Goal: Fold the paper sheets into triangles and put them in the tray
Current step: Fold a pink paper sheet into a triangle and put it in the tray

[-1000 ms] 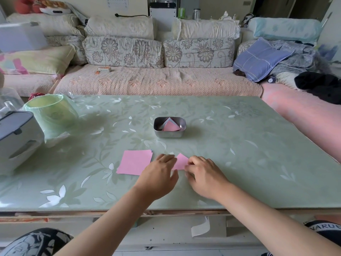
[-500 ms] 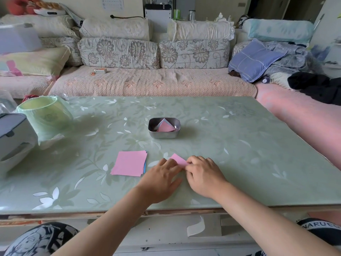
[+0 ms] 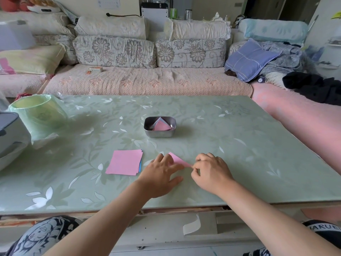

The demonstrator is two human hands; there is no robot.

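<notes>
We see the pink sheet (image 3: 178, 159) lying part-folded on the counter (image 3: 239, 154); our left hand (image 3: 160, 174) presses it with straight fingers; our right hand (image 3: 212, 172) pinches its 3 o'clock corner; the stack (image 3: 124, 164) lies just beside at 9 o'clock; the tray (image 3: 147, 130), holding triangles (image 3: 162, 126), stands apart at 12 o'clock.

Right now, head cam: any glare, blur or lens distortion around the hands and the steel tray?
Head view: wide-angle bowing, the edges of the glossy pale-green glass table curve; soft daylight, no hard glare; the small rectangular steel tray throws a faint shadow to its right; left hand, right hand and the folded pink paper sheet between them look sharp.
</notes>
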